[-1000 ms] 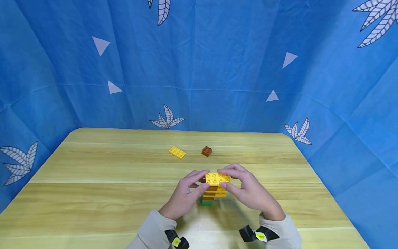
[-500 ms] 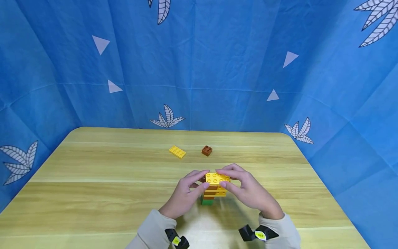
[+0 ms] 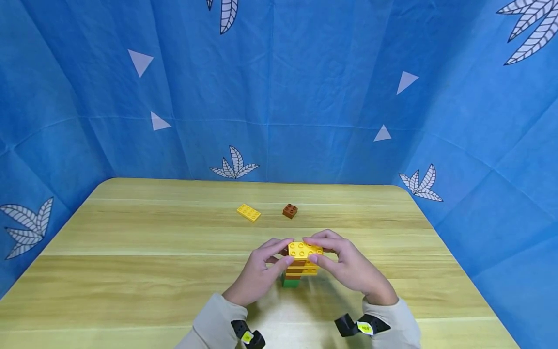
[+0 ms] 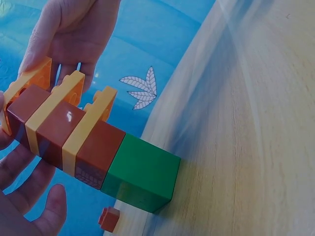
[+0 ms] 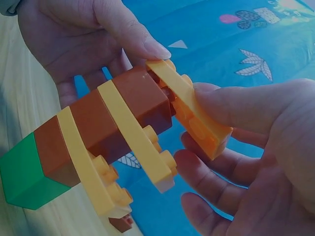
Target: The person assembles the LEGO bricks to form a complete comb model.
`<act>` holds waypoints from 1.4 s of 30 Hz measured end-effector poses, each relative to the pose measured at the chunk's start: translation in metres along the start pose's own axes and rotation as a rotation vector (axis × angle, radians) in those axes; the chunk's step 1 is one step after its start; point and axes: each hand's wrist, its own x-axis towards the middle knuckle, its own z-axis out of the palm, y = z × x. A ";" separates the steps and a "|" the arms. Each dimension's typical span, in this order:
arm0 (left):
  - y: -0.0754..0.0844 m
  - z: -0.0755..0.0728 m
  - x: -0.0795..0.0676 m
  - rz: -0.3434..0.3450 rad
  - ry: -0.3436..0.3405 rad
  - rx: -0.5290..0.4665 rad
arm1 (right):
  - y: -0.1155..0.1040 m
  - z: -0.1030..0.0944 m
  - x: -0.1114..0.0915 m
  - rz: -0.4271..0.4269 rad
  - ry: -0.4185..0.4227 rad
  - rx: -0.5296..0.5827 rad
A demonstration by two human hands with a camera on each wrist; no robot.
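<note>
A stack of toy building bricks stands upright on the table in front of me. Its base is a green brick [image 3: 291,283]; above it, brown bricks [image 4: 101,147] alternate with thin yellow plates [image 5: 130,130] that stick out to the right. At the top lies another yellow plate [image 3: 301,250]; the right wrist view shows it tilted, with studs visible in a gap beneath. My left hand [image 3: 258,277] pinches this plate's left end between thumb and fingers. My right hand [image 3: 355,267] pinches its overhanging right end, thumb in front and index finger behind.
Behind the stack, a loose yellow plate [image 3: 249,213] and a small brown brick [image 3: 289,211] lie on the wooden table [image 3: 144,271]. A blue patterned cloth [image 3: 270,97] hangs around the table's back and sides.
</note>
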 end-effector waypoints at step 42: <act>-0.005 0.000 -0.001 0.057 -0.012 0.034 | 0.003 0.001 -0.002 0.036 -0.035 0.075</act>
